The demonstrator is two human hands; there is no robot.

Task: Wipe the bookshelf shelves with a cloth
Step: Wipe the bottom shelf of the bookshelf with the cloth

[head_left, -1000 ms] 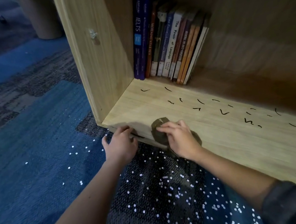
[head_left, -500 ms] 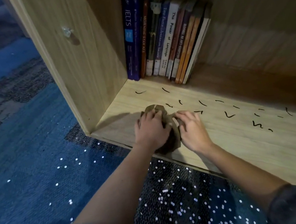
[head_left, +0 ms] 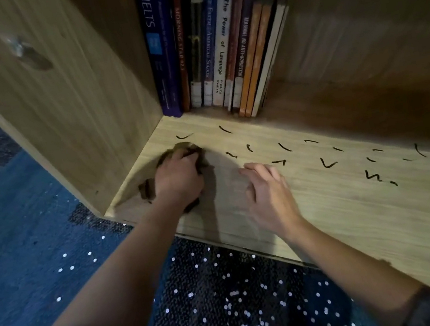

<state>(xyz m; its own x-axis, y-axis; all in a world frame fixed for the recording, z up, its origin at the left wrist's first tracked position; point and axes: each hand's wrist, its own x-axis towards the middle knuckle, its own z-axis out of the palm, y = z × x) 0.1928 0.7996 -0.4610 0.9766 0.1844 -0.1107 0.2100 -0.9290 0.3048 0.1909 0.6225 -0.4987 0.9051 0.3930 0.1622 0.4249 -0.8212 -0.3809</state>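
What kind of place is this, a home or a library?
Likely a library or study room, not certain: a wooden bookshelf, books with white spine labels, and blue carpet tiles. The left hand grips a cloth on the shelf.

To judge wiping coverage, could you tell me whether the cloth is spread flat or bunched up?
Bunched up: the left hand grips the cloth as a crumpled wad on the shelf.

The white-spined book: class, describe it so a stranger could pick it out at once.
In the wooden bookshelf, a row of books stands in the left rear corner. The white-spined book is mid-row, right of a blue book. Its white spine alone reads The Power of Language in black.
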